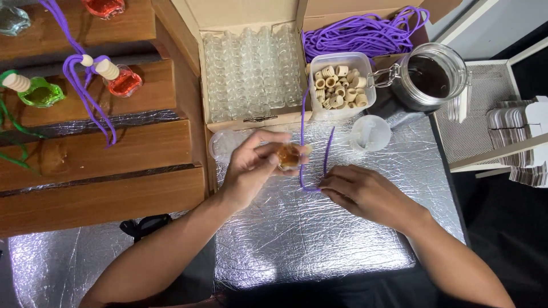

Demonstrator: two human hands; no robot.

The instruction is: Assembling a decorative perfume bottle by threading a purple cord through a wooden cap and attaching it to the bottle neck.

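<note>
Left hand [251, 165] gripping small amber-filled bottle [289, 155] above foil worktop [297, 239], grip closed around it. Right hand [365, 191] pinching purple cord [302, 142] loop (fingertips closed, probably). Threading step underway; next calls for feeding cord through wooden cap, steady alignment.

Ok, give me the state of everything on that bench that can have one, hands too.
Left hand: gripping a small amber-filled bottle.
Right hand: pinching the purple cord on the foil mat.
Glass jar: lid swung open, dark liquid inside.
Cardboard box: flaps open, full of empty clear bottles.
Plastic tub: uncovered, holding wooden rings.
Red bottle: filled, capped, corded.
Green bottle: filled, capped.
</note>
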